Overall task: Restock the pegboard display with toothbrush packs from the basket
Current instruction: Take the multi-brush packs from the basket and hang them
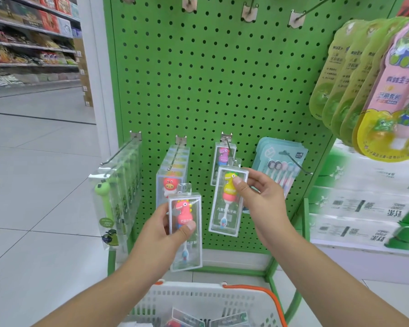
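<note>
Basket [222, 300] of white plastic with an orange handle sits at the bottom centre of the frame, a few packs lying inside it. Just above it, the left hand [165, 228] grips a clear toothbrush pack with a pink dinosaur handle [185, 230], thumb across the front and fingers curled behind, the pack upright and free of any hook. To the right, the right hand [260, 197] pinches the upper part of a second clear pack with a yellow and pink dinosaur [228, 199], thumb on its front; the pack's hang tab sits at the tip of the centre hook [230, 149]. Behind it on that hook hangs a purple dinosaur pack [223, 153]. Further left on the green pegboard [213, 79], one hook holds a row of red-character packs [172, 178] and another a row of green frog-eyed packs [116, 185]. At lower right of the board hangs a teal multi-brush card [281, 161], and at the upper right edge of the frame a bunch of yellow-green and pink frog cards [373, 81].
</note>
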